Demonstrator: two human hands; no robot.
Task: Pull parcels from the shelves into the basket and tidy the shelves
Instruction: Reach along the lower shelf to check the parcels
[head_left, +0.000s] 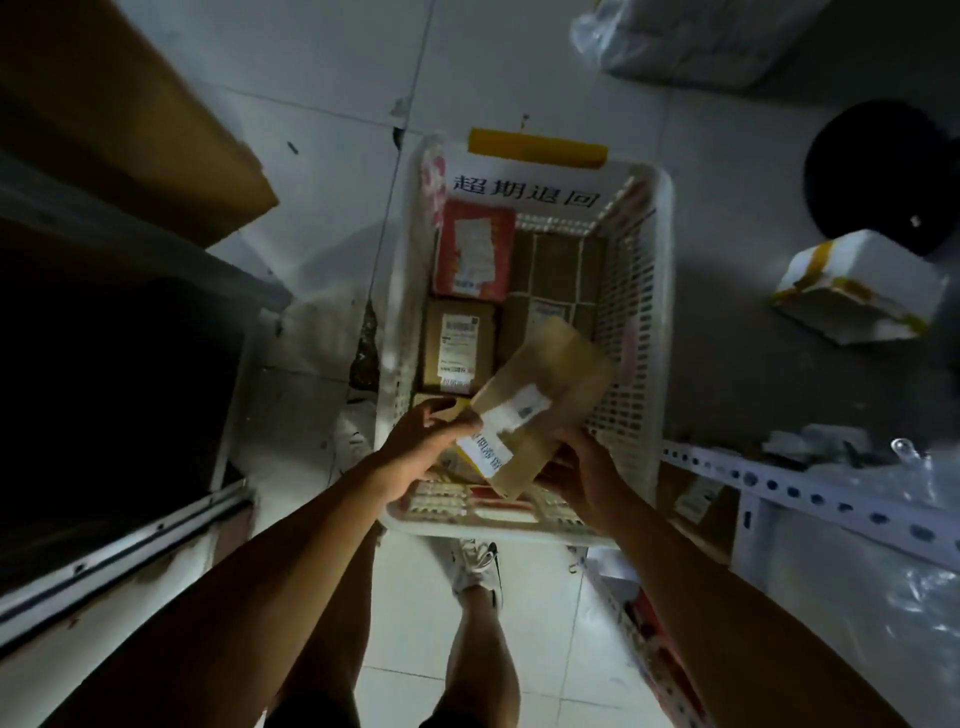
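Observation:
A flat brown cardboard parcel (545, 395) with white labels is held tilted over the near end of the white plastic basket (636, 322). My left hand (423, 441) pinches its near left corner, thumb on top by the label. My right hand (582, 467) grips its near right edge from below. Inside the basket lie a red box (475, 249) and a brown labelled box (457, 345), with more cardboard beneath. A white sign with printed characters (524, 189) stands at the basket's far end.
A metal shelf rail (779, 480) with plastic-wrapped goods runs at the right. A white foam box with yellow tape (857, 291) and a black round object (883, 176) lie on the floor. Dark shelving and a large cardboard box (130, 114) stand at left. My shoe (478, 564) is below the basket.

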